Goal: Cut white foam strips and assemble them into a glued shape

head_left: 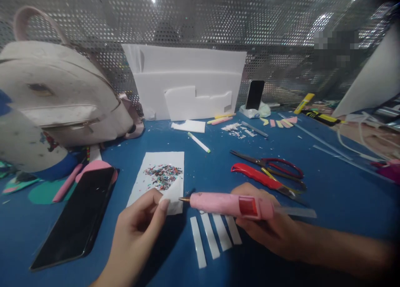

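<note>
My left hand (140, 220) pinches a small white piece of paper or foam (171, 193) between thumb and fingers. My right hand (265, 220) is wrapped round a pink hot glue gun (215, 204), with a clear glue stick (296, 212) jutting from its back. The gun's metal tip points left, close to the white piece. Beneath my left hand lies a white sheet (140, 174) bearing a heap of multicoloured glitter flakes (164, 176). Several white strips (198, 241) lie side by side below the glue gun.
Scissors (281, 166) and a red-handled cutter (256, 174) lie beyond my right hand. A black phone (75, 220) rests at left, before a white backpack (56, 91). White foam boards (190, 61) stand at the back, near a propped phone (255, 94). A marker (199, 142) lies mid-table.
</note>
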A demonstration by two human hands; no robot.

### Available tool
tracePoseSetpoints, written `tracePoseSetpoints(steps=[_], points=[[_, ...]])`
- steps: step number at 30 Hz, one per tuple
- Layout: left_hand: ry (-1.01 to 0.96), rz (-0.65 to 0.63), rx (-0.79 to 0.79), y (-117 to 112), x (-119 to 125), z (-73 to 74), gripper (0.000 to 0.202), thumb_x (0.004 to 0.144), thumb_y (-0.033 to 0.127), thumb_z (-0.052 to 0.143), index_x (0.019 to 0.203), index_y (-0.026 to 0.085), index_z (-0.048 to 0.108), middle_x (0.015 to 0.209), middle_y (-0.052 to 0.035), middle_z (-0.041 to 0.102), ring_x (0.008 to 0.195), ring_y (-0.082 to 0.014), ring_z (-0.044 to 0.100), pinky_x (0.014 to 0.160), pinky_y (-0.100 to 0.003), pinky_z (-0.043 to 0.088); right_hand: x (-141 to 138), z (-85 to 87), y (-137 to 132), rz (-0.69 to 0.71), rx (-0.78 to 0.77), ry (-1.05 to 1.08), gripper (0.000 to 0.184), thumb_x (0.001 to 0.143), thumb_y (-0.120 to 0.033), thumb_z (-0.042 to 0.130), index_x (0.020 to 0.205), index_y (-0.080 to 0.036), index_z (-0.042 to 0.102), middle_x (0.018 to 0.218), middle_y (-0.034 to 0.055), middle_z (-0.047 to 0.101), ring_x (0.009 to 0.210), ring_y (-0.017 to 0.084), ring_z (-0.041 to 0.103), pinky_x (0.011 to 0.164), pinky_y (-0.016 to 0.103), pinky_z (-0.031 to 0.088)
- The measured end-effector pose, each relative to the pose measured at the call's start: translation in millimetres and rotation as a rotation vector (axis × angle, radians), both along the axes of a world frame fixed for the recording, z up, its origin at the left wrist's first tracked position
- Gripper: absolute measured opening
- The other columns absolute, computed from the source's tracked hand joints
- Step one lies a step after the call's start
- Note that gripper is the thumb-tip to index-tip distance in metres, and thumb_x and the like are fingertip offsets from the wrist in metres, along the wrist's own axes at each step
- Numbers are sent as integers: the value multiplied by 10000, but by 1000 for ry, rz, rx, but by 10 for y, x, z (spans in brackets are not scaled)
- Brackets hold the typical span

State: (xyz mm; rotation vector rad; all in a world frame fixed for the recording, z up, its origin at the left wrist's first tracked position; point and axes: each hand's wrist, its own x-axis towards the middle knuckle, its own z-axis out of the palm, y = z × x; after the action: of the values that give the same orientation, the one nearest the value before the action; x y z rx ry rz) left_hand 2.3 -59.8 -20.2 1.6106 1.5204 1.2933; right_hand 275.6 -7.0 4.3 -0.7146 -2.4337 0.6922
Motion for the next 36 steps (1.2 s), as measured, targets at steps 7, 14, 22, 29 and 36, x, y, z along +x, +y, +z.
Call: tracePoseSetpoints(steps=[7, 14, 22, 29, 36], points=[[12, -10, -25, -18, -3, -2, 357, 951, 422, 523, 677, 197, 479, 603, 60, 352, 532, -95, 303, 479, -206, 229, -29, 10, -3, 0, -11, 21, 93, 957, -216, 483, 1047, -239, 476, 939, 34, 616, 808, 165, 604, 703, 301, 480], [38, -9, 13, -30, 7, -19, 343, 947, 407, 529, 676, 203, 480, 599, 62, 344, 517, -94, 300, 471, -207, 230, -32, -4, 3, -5, -12, 38, 96, 946, -208, 492, 1035, -237, 473, 924, 35, 619, 792, 169, 609, 677, 301, 480], [38, -10, 25, -19, 5, -9, 331, 950, 394, 523, 681, 205, 484, 599, 61, 352, 512, -94, 304, 464, -207, 233, -7, -40, -10, 1, -40, 25, 129, 932, -195, 504, 1052, -237, 484, 953, 43, 623, 816, 179, 612, 703, 313, 484], [43, -8, 35, -39, 3, 1, 339, 945, 400, 523, 671, 204, 488, 593, 60, 355, 508, -95, 316, 464, -202, 241, -28, -3, -9, -5, -20, 37, 82, 937, -206, 500, 1013, -234, 482, 909, 33, 624, 775, 169, 611, 683, 304, 485], [52, -11, 23, -37, 0, -6, 327, 943, 385, 525, 674, 203, 487, 598, 57, 368, 511, -96, 327, 464, -202, 253, -30, 15, -7, -16, -37, 19, 62, 934, -216, 497, 995, -224, 503, 909, 49, 638, 792, 180, 621, 685, 308, 494]])
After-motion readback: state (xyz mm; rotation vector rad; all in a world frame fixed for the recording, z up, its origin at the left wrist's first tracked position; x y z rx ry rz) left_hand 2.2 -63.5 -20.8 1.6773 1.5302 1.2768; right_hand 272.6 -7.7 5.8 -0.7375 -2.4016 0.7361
